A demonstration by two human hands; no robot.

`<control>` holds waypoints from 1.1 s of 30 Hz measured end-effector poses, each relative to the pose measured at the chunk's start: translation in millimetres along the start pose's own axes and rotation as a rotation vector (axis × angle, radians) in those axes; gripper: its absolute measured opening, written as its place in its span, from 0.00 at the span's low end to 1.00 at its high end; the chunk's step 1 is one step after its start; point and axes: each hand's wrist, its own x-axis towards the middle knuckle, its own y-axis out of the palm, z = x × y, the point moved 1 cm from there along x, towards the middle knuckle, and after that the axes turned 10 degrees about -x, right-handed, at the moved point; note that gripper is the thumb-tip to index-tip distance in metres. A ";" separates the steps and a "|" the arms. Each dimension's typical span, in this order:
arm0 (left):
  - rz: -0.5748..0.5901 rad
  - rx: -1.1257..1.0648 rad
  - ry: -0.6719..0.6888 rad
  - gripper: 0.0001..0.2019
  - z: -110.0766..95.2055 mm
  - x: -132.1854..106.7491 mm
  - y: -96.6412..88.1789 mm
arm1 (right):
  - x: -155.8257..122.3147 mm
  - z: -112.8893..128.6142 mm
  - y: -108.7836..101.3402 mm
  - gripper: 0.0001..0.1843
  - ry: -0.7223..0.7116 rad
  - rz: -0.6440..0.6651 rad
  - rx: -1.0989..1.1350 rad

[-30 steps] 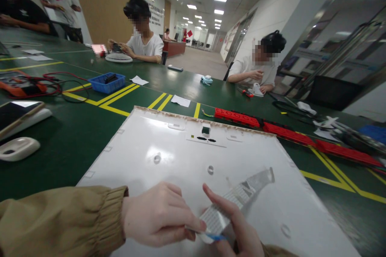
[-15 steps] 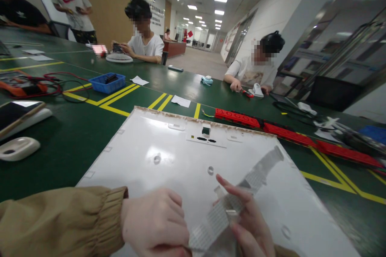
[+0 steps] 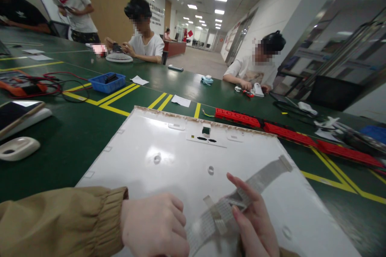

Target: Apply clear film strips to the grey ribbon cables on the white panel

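Note:
A large white panel (image 3: 120, 164) lies in front of me, with oval openings near its far edge. Across it stretches a translucent grey flat ribbon cable (image 3: 267, 178), its far end reaching the panel's right side. A short strip of clear tape (image 3: 215, 213) crosses the cable. My right hand (image 3: 256, 221) pinches the cable around its middle between thumb and fingers, the index finger extended. Closed in a fist, my left hand (image 3: 155, 225) is at the cable's near end; its fingertips are hidden underneath.
Beyond the panel lie red plastic strips (image 3: 237, 117), a white paper (image 3: 181, 100) and a blue tray (image 3: 107, 83). At left are a beige device (image 3: 18, 148) and a phone-like slab (image 3: 19, 116). Two people (image 3: 147, 44) (image 3: 253, 72) sit across the table.
My right hand has shifted slightly right along the ribbon cable. The cable's far end has swung right and toward me, and the tape strip lies flatter. My left hand has barely moved.

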 end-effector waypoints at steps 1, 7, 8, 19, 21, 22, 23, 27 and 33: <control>0.009 -0.001 0.000 0.17 -0.2 0.3 -0.3 | -0.5 -0.1 0.0 0.23 0.014 0.003 0.006; -0.010 0.002 -0.021 0.15 -3.1 1.9 0.0 | -0.2 -2.0 -1.9 0.20 0.021 0.021 0.033; -0.031 -0.001 -0.034 0.13 -3.8 2.0 -0.3 | 0.1 -2.7 -2.4 0.21 0.006 0.025 0.034; -0.717 -0.415 -0.549 0.20 -2.6 -7.1 -18.4 | -0.9 -5.2 -6.2 0.27 -0.109 0.164 -0.009; -1.019 -0.549 -0.685 0.20 6.2 -9.4 -19.3 | -1.3 -5.4 -6.4 0.26 -0.158 0.214 -0.034; -1.156 -0.608 -0.730 0.20 11.1 -9.8 -20.0 | -2.0 -5.7 -5.7 0.26 -0.174 0.226 -0.040; -1.271 -0.661 -0.758 0.20 15.8 -9.8 -20.8 | -3.1 -6.2 -4.5 0.25 -0.181 0.227 -0.044; -1.501 -0.810 -0.833 0.21 28.3 -6.9 -25.0 | -8.6 -8.5 1.9 0.23 -0.182 0.163 -0.100; -1.517 -0.784 -0.840 0.21 30.2 -8.8 -31.1 | -9.5 -8.1 3.6 0.19 -0.146 0.129 -0.130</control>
